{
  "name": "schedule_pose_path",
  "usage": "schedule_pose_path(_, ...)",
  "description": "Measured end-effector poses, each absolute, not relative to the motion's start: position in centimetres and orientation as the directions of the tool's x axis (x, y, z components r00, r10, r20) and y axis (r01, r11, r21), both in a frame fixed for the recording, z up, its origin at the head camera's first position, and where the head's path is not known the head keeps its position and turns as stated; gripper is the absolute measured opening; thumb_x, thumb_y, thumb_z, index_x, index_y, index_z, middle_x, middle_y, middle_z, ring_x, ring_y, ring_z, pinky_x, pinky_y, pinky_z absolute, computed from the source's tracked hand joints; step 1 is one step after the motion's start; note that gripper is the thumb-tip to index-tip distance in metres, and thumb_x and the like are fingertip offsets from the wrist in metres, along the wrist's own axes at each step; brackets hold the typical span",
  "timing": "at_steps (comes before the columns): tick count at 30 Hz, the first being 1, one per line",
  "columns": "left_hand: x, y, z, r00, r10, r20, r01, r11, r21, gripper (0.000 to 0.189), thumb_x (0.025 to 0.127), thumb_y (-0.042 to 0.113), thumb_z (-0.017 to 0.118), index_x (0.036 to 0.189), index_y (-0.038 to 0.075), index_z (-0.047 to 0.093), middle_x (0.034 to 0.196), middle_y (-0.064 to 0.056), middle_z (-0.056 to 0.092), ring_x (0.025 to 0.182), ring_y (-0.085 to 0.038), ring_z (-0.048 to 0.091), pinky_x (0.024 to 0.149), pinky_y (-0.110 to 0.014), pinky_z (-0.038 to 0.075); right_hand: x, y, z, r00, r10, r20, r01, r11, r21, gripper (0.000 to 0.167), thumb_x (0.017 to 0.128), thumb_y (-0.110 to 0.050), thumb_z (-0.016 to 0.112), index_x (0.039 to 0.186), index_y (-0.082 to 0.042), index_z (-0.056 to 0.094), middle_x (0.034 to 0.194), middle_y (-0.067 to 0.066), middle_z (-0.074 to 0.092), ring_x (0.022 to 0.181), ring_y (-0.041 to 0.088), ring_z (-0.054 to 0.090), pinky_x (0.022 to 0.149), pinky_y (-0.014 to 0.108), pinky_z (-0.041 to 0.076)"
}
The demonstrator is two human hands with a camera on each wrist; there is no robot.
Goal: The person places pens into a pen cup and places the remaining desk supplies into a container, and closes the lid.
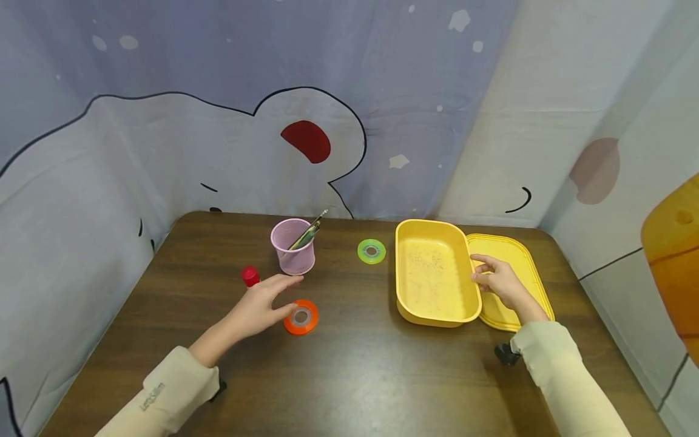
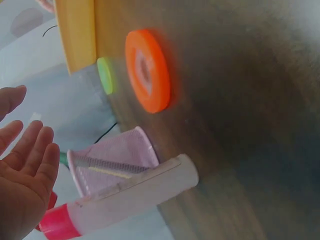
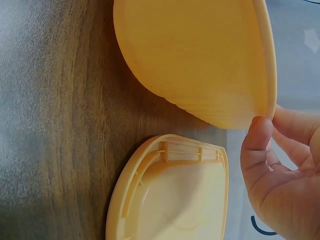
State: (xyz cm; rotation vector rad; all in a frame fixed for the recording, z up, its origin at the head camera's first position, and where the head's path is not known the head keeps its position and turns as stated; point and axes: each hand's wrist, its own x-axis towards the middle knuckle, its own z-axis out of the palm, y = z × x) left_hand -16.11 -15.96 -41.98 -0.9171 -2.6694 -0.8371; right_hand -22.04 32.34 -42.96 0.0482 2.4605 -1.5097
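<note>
Right fingers (image 3: 256, 146) pinching yellow box (image 1: 428, 288), lid (image 1: 513, 252) beside it, left fingers (image 1: 281, 282) spread near orange ring (image 1: 312, 318), pink cup (image 1: 297, 264), red-capped bottle (image 2: 135, 195), green ring (image 1: 363, 252) beyond

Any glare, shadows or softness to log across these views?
Head: pale glare on the table, lower middle; left wrist: soft overall, any print on the white tube unreadable; right wrist: whitish sheen at far left, shadow across the yellow lid.

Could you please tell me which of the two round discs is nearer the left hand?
The orange disc, which the left hand slightly overlaps in the head view; the green disc lies farther away, between the pink cup and yellow box.
</note>
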Motion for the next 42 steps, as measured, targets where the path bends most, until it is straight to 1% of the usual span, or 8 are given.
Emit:
schedule_pose_path(3, -15.9, -15.8, -42.6, -0.800, 0.516, 0.306, 0.599, 0.659, 0.455, 0.051, 0.072, 0.016, 0.071, 0.119, 0.006, 0.053, 0.113, -0.007, 0.058, 0.104, -0.022, 0.055, 0.088, -0.039, 0.045, -22.0, 32.4, -43.0, -0.967, -0.107, -0.232, 0.160, 0.452, -0.877, 0.056, 0.086, -0.002, 0.051, 0.136, 0.004, 0.025, 0.088, 0.005, 0.045, 0.058, 0.004, 0.046, 0.057, 0.022, 0.047)
schedule_pose_path(7, -15.8, -15.5, -43.4, -0.797, 0.548, 0.254, 0.599, 0.660, 0.454, 0.055, 0.072, 0.018, 0.071, 0.122, 0.006, 0.051, 0.116, -0.008, 0.055, 0.108, -0.023, 0.052, 0.091, -0.040, 0.042, -21.9, 32.4, -43.0, -0.967, -0.106, -0.234, 0.163, 0.452, -0.877, 0.056, 0.086, -0.002, 0.051, 0.136, 0.005, 0.025, 0.087, 0.006, 0.045, 0.058, 0.004, 0.046, 0.056, 0.022, 0.047)
schedule_pose_path(18, -15.5, -15.0, -45.4, -0.785, 0.602, 0.148, 0.595, 0.665, 0.452, 0.067, 0.070, 0.023, 0.073, 0.127, 0.002, 0.045, 0.128, -0.016, 0.047, 0.117, -0.031, 0.045, 0.096, -0.045, 0.037, -22.0, 32.4, -43.1, -0.962, -0.109, -0.251, 0.176, 0.454, -0.874, 0.057, 0.087, -0.004, 0.050, 0.137, 0.003, 0.024, 0.084, 0.003, 0.046, 0.059, 0.006, 0.047, 0.058, 0.025, 0.048)
schedule_pose_path(23, -15.6, -15.0, -46.1, -0.779, 0.617, 0.114, 0.592, 0.663, 0.459, 0.071, 0.069, 0.024, 0.073, 0.129, 0.001, 0.043, 0.132, -0.017, 0.043, 0.120, -0.033, 0.042, 0.097, -0.046, 0.035, -22.0, 32.4, -43.2, -0.962, -0.112, -0.250, 0.174, 0.458, -0.872, 0.057, 0.088, -0.005, 0.050, 0.138, 0.003, 0.023, 0.085, 0.003, 0.047, 0.059, 0.006, 0.046, 0.058, 0.025, 0.048)
schedule_pose_path(27, -15.7, -15.0, -46.6, -0.785, 0.614, 0.081, 0.573, 0.671, 0.470, 0.072, 0.069, 0.026, 0.074, 0.129, 0.001, 0.042, 0.133, -0.017, 0.042, 0.121, -0.034, 0.040, 0.097, -0.047, 0.034, -22.0, 32.4, -43.3, -0.961, -0.112, -0.251, 0.174, 0.461, -0.870, 0.058, 0.088, -0.005, 0.050, 0.138, 0.003, 0.023, 0.084, 0.003, 0.047, 0.058, 0.006, 0.046, 0.058, 0.025, 0.048)
schedule_pose_path(33, -15.8, -15.1, -47.3, -0.789, 0.609, 0.079, 0.571, 0.680, 0.461, 0.073, 0.067, 0.026, 0.075, 0.128, 0.001, 0.044, 0.131, -0.018, 0.042, 0.119, -0.035, 0.041, 0.097, -0.048, 0.035, -22.1, 32.4, -43.2, -0.961, -0.117, -0.251, 0.170, 0.468, -0.868, 0.058, 0.087, -0.005, 0.051, 0.138, 0.004, 0.022, 0.084, 0.003, 0.048, 0.058, 0.006, 0.047, 0.058, 0.025, 0.048)
schedule_pose_path(39, -15.8, -15.0, -47.8, -0.798, 0.588, 0.137, 0.589, 0.709, 0.388, 0.072, 0.063, 0.027, 0.078, 0.124, 0.000, 0.049, 0.125, -0.017, 0.049, 0.112, -0.033, 0.047, 0.092, -0.045, 0.040, -22.1, 32.4, -43.0, -0.959, -0.123, -0.256, 0.172, 0.466, -0.868, 0.058, 0.088, -0.004, 0.050, 0.138, 0.003, 0.022, 0.084, 0.004, 0.048, 0.058, 0.006, 0.047, 0.058, 0.024, 0.048)
schedule_pose_path(42, -15.9, -15.1, -48.0, -0.819, 0.558, 0.133, 0.564, 0.740, 0.367, 0.071, 0.062, 0.028, 0.078, 0.122, 0.001, 0.050, 0.123, -0.015, 0.050, 0.111, -0.031, 0.047, 0.091, -0.043, 0.041, -22.1, 32.5, -42.9, -0.957, -0.129, -0.261, 0.173, 0.469, -0.866, 0.059, 0.088, -0.004, 0.050, 0.138, 0.003, 0.021, 0.085, 0.004, 0.048, 0.059, 0.005, 0.047, 0.059, 0.024, 0.048)
